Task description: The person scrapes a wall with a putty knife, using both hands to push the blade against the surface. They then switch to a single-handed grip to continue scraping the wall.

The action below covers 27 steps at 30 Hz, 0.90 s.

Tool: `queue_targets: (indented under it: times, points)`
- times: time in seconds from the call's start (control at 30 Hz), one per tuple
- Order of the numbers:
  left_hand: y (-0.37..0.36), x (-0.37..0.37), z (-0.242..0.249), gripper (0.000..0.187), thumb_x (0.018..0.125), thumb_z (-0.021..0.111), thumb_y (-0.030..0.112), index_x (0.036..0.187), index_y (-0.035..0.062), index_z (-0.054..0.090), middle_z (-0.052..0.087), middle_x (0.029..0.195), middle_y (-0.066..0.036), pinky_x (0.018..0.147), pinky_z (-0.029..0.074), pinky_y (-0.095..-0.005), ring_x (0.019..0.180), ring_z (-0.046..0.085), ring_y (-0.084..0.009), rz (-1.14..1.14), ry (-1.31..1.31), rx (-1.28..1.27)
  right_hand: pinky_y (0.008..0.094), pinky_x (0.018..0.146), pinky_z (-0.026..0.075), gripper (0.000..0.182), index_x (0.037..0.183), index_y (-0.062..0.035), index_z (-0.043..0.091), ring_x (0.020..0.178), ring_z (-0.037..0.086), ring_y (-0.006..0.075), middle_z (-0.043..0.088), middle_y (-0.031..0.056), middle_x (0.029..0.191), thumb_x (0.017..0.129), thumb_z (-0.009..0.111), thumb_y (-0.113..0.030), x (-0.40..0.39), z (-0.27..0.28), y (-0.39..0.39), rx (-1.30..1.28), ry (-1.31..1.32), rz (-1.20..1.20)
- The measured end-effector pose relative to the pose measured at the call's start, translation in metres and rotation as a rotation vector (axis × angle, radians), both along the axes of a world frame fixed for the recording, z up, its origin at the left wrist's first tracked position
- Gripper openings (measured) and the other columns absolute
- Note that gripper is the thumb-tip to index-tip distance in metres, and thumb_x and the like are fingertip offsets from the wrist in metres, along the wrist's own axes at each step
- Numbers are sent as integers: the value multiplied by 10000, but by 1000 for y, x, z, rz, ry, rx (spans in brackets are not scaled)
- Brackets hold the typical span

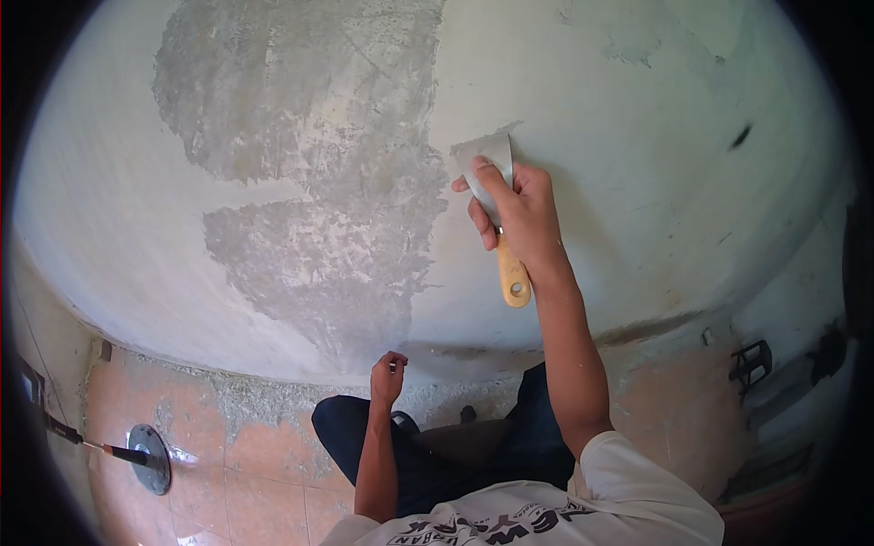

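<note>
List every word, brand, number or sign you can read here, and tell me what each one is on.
"NEW": on the shirt.
"URBAN": also on the shirt, near its lower edge in the picture.
The shirt's other lettering is too small or cut off to read surely.
No readable writing shows on the scraper or the wall.

The single head-worn camera looks forward and steeply down from just above the person's white T-shirt with dark lettering (pixel 642 487), seen close along the bottom edge. It faces a pale plaster wall with rough grey patches (pixel 655 118) across the upper part, while the orange tiled floor (pixel 264 500) lies farther off below, everything bowed by a wide lens.
</note>
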<state>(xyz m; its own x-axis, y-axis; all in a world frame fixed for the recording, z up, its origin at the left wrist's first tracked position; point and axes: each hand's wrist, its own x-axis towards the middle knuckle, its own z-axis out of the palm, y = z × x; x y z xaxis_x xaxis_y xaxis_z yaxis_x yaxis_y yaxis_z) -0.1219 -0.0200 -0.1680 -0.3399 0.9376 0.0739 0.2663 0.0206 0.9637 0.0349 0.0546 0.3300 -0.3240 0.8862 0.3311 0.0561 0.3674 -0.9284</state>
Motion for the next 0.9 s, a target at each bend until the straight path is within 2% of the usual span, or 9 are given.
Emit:
queue_targets:
  times: [0.4,0.6,0.8,0.9]
  points:
    - [0,8,-8,132,1014,622,73,1040,14,738,790,995,-153,819,621,-405,916,776,-304,-63,54,-5,280,416,414,403,944,40,740,416,512,102,581,45,571,1094,596,-306,-2,-6,-3,-1,12,18]
    - [-2,6,-11,148,1018,619,96,1042,18,743,797,994,-156,811,614,-415,902,780,-314,-72,34,72,281,418,419,411,935,40,740,422,519,107,591,45,576,1086,601,-316,-6,-9,-2,9,37,-36]
    - [-6,11,-9,155,1015,625,105,1054,20,749,799,990,-159,799,610,-414,887,780,-313,-96,58,-16,280,413,425,402,927,38,737,424,524,105,592,46,580,1092,603,-303,-9,-11,-4,-10,31,7]
    - [-5,9,-8,156,1014,631,113,1054,21,750,798,984,-164,791,606,-421,872,780,-318,-116,60,51,281,414,427,407,921,36,734,423,523,109,589,46,578,1094,604,-309,-9,-13,-7,-3,4,10]
